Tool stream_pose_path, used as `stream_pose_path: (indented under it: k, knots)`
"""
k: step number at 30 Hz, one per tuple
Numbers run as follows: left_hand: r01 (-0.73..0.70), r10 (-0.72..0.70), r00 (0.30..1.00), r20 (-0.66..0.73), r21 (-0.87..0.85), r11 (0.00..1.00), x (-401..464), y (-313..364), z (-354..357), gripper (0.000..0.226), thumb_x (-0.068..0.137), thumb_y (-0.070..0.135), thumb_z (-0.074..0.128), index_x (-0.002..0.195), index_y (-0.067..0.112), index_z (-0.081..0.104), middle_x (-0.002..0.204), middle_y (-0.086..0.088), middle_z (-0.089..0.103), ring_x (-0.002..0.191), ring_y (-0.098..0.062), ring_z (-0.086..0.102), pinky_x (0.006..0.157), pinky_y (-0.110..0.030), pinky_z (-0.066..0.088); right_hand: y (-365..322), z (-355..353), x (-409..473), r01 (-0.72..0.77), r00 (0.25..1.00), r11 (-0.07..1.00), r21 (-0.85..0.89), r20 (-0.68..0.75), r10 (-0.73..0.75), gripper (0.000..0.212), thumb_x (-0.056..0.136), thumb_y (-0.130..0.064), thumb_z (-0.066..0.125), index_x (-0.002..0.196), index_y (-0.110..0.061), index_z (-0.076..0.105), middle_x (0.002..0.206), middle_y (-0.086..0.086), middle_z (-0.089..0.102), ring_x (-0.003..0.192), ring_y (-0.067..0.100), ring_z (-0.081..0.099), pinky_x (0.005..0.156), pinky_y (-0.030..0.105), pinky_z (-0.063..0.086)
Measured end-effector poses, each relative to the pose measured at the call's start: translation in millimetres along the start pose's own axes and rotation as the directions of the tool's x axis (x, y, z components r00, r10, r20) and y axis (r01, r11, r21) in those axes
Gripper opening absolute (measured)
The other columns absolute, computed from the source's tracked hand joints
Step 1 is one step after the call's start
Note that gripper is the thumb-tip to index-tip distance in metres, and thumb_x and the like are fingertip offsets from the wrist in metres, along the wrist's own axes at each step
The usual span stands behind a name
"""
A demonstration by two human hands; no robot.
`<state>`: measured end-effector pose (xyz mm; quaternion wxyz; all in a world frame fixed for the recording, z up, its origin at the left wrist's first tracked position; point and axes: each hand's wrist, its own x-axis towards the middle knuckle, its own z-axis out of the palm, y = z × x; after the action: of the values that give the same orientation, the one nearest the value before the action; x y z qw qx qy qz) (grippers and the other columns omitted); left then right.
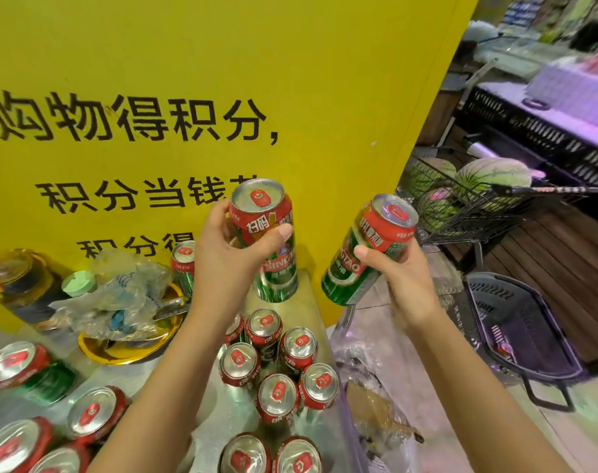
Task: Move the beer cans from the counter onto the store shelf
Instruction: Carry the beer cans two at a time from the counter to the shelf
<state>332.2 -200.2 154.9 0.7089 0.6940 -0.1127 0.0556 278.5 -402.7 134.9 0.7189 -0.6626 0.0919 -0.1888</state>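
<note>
My left hand [229,254] wraps its fingers [277,233] around one upright beer can [263,227], lifted above the desk [219,414]. My right hand [400,278] grips a second can [369,247], tilted, out past the desk's right edge. More cans [280,363] stand clustered on the desk near me.

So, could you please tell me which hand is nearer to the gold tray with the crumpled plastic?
Left. The left hand, gripping a beer can, is just right of the gold tray; the right hand, holding another can, is farther right, beyond the counter's edge.
</note>
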Motion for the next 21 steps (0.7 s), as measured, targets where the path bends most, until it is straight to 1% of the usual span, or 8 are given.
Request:
stream_pose_path:
  k: [2,4,8,11,14,15,18,21]
  knots:
    - [-0.003,0.005,1.0,0.028,-0.054,0.999,-17,18,-7,0.057,0.057,0.042,0.081,0.108,0.035,0.056,0.104,0.008,0.069,0.096,-0.005,0.065,0.075,-0.018,0.052,-21,-1,-19,0.042,0.998,0.998,0.049,0.042,-0.044,0.043,0.067,-0.01,0.075,0.105,-0.027,0.062,0.101,-0.002,0.073,0.098,0.015,0.067,0.083,0.027,0.054]
    - [-0.014,0.016,0.999,0.027,-0.089,0.996,-38,35,-14,0.053,0.056,0.046,0.076,0.105,0.038,0.058,0.103,0.01,0.07,0.095,-0.007,0.066,0.076,-0.021,0.052,-37,-2,-42,0.056,0.994,0.995,0.083,0.091,-0.063,0.041,0.07,-0.014,0.071,0.108,-0.026,0.062,0.104,0.0,0.072,0.101,0.018,0.067,0.085,0.029,0.054]
    - [-0.029,0.027,0.999,-0.018,-0.133,0.991,-90,66,-29,0.048,0.056,0.04,0.077,0.1,0.039,0.059,0.097,0.013,0.071,0.09,-0.006,0.068,0.069,-0.019,0.053,-62,0,-94,0.008,0.986,0.99,0.141,0.166,-0.032,0.039,0.054,-0.028,0.076,0.092,-0.029,0.07,0.09,-0.004,0.074,0.085,0.012,0.07,0.07,0.022,0.055]
    - [-0.04,0.03,0.997,-0.064,-0.16,0.986,-138,84,-43,0.052,0.056,0.04,0.076,0.105,0.035,0.059,0.093,0.013,0.071,0.085,-0.005,0.068,0.064,-0.016,0.052,-69,2,-139,-0.078,0.981,0.976,0.203,0.189,0.039,0.055,0.043,-0.032,0.076,0.096,-0.023,0.064,0.084,-0.003,0.074,0.078,0.011,0.071,0.064,0.022,0.056]
    - [-0.04,0.016,0.99,-0.141,-0.167,0.985,-190,96,-62,0.062,0.053,0.048,0.071,0.111,0.028,0.06,0.095,0.01,0.072,0.085,-0.007,0.069,0.063,-0.015,0.051,-71,7,-186,-0.125,0.971,0.96,0.25,0.228,0.067,0.077,0.032,-0.034,0.087,0.103,-0.017,0.063,0.087,0.002,0.074,0.08,0.016,0.071,0.065,0.026,0.057]
    - [-0.037,0.01,0.986,-0.167,-0.159,0.987,-208,99,-69,0.061,0.053,0.048,0.071,0.109,0.028,0.061,0.095,0.01,0.072,0.085,-0.008,0.069,0.063,-0.015,0.052,-72,9,-203,-0.133,0.968,0.958,0.255,0.241,0.071,0.079,0.031,-0.034,0.087,0.104,-0.016,0.062,0.088,0.002,0.074,0.08,0.016,0.071,0.064,0.026,0.057]
    - [-0.036,0.004,0.972,-0.235,-0.132,0.991,-261,106,-96,0.062,0.053,0.048,0.072,0.109,0.024,0.063,0.095,0.005,0.072,0.087,-0.012,0.069,0.063,-0.018,0.053,-68,17,-253,-0.158,0.949,0.953,0.258,0.306,0.074,0.063,0.042,-0.032,0.077,0.103,-0.017,0.064,0.089,0.003,0.075,0.08,0.016,0.071,0.064,0.024,0.056]
    - [-0.024,-0.005,0.951,-0.31,-0.091,0.996,-316,113,-126,0.059,0.051,0.048,0.072,0.105,0.024,0.063,0.092,0.006,0.073,0.083,-0.011,0.07,0.061,-0.017,0.052,-62,34,-300,-0.196,0.915,0.956,0.219,0.392,0.098,0.065,0.043,-0.032,0.077,0.105,-0.017,0.065,0.095,0.006,0.074,0.086,0.02,0.071,0.066,0.025,0.056]
